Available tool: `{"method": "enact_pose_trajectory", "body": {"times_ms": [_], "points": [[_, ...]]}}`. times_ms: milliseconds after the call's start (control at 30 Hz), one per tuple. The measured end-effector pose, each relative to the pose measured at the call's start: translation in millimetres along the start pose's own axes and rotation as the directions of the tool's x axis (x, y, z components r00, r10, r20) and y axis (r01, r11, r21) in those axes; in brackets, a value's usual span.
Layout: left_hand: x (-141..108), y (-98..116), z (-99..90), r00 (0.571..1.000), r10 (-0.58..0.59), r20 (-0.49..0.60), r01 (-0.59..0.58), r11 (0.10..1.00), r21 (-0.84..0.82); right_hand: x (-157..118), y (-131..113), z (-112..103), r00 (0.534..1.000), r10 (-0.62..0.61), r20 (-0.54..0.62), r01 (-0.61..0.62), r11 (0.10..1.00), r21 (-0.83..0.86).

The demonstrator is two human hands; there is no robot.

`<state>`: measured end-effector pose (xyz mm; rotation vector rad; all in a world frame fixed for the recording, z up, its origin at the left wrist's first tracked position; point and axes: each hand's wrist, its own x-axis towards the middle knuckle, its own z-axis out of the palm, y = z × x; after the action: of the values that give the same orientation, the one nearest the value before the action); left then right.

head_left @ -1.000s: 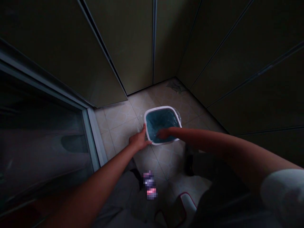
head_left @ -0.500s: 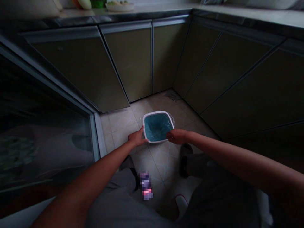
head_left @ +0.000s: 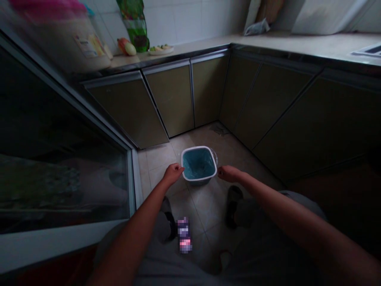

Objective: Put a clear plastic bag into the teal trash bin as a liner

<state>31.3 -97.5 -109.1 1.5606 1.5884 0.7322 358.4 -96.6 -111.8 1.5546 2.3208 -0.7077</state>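
A small trash bin (head_left: 198, 180) with a white rim and blue-green inside stands on the floor between my feet and the cabinets. A thin clear plastic bag (head_left: 198, 165) lines it, and a loose fold shows outside the rim at the right. My left hand (head_left: 173, 174) is closed at the bin's left rim, fingertips near the edge. Just off the front right corner, my right hand (head_left: 229, 173) is closed with curled fingers. Whether either hand pinches the thin bag cannot be made out in the dim light.
Cabinets (head_left: 169, 99) meet in a corner behind the bin. On the countertop (head_left: 202, 44) stand a tub with a pink lid (head_left: 53, 8), a green bag (head_left: 135, 24) and a plate of food (head_left: 160, 49). A glass door (head_left: 65, 159) is at the left.
My view has tilted up, showing more countertop. My left hand's spread fingers have curled closed at the rim. My right hand has moved from the rim to just outside its right side.
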Motion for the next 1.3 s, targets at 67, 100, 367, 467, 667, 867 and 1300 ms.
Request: {"method": "enact_pose_trajectory", "body": {"times_ms": [67,100,367,467,667,867,1300], "points": [[-5.9,-2.9,3.6,0.997,-0.071,-0.042,0.068,0.995,-0.069,0.3,5.9,-3.1,0.999,-0.007,-0.039,0.008,0.999,0.032],[-7.5,-3.2,4.1,0.994,-0.094,-0.052,0.088,0.99,-0.106,0.0,8.7,-6.2,0.998,-0.006,-0.068,0.009,0.999,0.049],[-9.6,66.8,-35.7,0.965,0.155,-0.209,-0.224,0.905,-0.362,-18.6,10.2,-65.9,0.86,0.072,-0.506,0.156,0.906,0.393],[-41.6,121.7,-66.2,0.89,0.368,-0.271,-0.451,0.803,-0.39,-48.1,-11.3,-93.3,0.72,0.032,-0.693,0.422,0.773,0.474],[-96.8,184.5,-92.5,0.746,0.611,-0.266,-0.664,0.651,-0.367,-106.0,-56.5,-121.2,0.514,-0.043,-0.856,0.705,0.589,0.394],[23.4,76.2,-59.3,0.919,0.383,-0.088,-0.388,0.85,-0.355,-21.8,7.2,-101.0,0.793,-0.026,-0.609,0.46,0.68,0.57],[55.3,23.2,-66.1,0.977,0.199,-0.081,-0.215,0.911,-0.352,17.5,50.1,-77.6,0.841,0.055,-0.538,0.308,0.77,0.559]]}}
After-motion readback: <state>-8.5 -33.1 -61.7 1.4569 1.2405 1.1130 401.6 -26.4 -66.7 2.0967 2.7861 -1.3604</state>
